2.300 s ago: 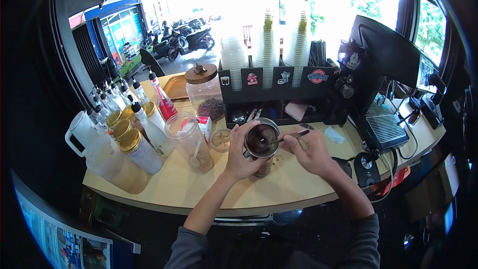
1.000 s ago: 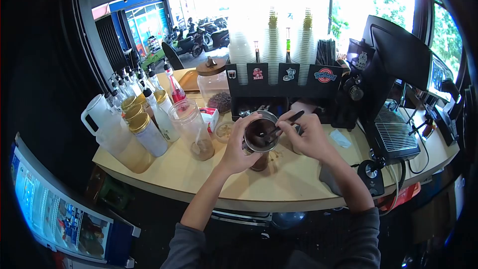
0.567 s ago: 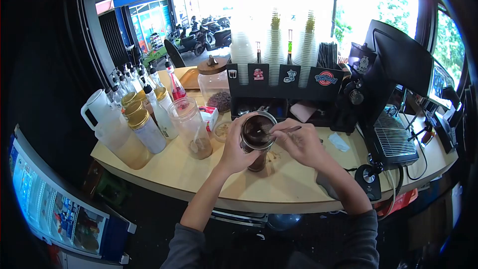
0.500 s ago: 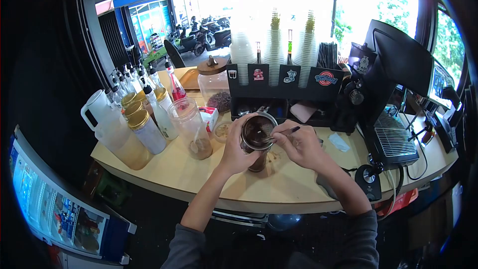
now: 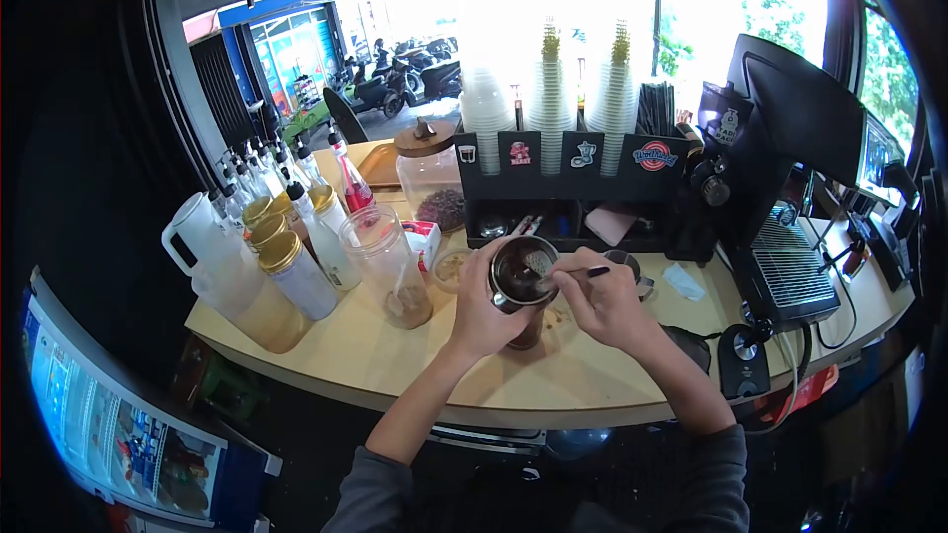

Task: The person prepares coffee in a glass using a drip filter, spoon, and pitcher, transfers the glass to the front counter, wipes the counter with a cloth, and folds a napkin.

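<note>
My left hand is wrapped around the side of a metal-rimmed cup tilted toward me, with a dark brown interior. My right hand pinches a spoon whose dark handle end sticks out to the right. The spoon's other end is inside the cup, where a pale, speckled patch shows near the right wall. Below the cup, a brown vessel stands over the counter, partly covered; I cannot tell whether it belongs to the cup. Brown crumbs lie beside it.
On the wooden counter, left, stand a clear jar, gold-lidded jars, a pitcher and pump bottles. Behind my hands is a black cup rack. A dark mug and coffee machine are right.
The view has shifted slightly, so the counter sits lower and farther right. Inside the cup, the pale patch by the spoon shows more plainly. Both hands keep their holds.
</note>
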The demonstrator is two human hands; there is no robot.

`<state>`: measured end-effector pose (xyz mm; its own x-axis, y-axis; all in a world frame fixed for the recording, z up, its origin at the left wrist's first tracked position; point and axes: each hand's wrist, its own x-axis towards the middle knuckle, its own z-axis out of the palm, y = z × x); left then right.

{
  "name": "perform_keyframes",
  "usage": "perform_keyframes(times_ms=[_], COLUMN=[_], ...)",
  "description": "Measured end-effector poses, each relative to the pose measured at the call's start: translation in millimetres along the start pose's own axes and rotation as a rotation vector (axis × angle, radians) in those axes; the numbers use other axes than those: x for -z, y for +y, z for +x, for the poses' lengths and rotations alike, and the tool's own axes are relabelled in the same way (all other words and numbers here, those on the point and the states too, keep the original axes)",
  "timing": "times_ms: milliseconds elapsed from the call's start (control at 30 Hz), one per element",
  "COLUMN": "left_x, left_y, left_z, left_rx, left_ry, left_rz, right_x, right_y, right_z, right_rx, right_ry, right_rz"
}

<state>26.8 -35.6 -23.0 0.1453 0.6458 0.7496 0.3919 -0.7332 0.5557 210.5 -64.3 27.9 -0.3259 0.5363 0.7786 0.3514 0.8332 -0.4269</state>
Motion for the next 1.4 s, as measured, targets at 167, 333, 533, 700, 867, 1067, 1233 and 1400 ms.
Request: perform_keyframes(times_ms=[167, 333, 533, 700, 867, 1067, 1233, 1400], left_x=[3, 9, 20, 21, 20, 22, 26, 30], left_y=[-5, -4, -16, -23, -22, -26, -27, -22], left_z=[6, 14, 17, 15, 16, 19, 22, 24], left_rx=[0.001, 0.022, 0.047, 0.023, 0.005, -0.053, -0.117, -0.083], left_ry=[0.008, -0.042, -0.099, -0.112, -0.126, -0.153, -0.154, -0.181], left_rz=[0.012, -0.113, -0.154, -0.185, -0.198, -0.183, -0.124, -0.184], right_x=[-13, -13, -19, -12, -12, -6, -3, 3], right_y=[2, -8, -8, -10, -25, -20, -27, -30], right_z=[2, 14, 14, 5, 8, 9, 11, 14], right_rx=[-0.033, -0.232, -0.382, -0.272, 0.055, 0.065, -0.014, -0.06], right_ry=[0.108, 0.17, 0.332, 0.244, 0.023, -0.031, -0.118, -0.229], right_rz=[-0.02, -0.018, 0.348, -0.033, -0.266, -0.27, -0.166, -0.079])
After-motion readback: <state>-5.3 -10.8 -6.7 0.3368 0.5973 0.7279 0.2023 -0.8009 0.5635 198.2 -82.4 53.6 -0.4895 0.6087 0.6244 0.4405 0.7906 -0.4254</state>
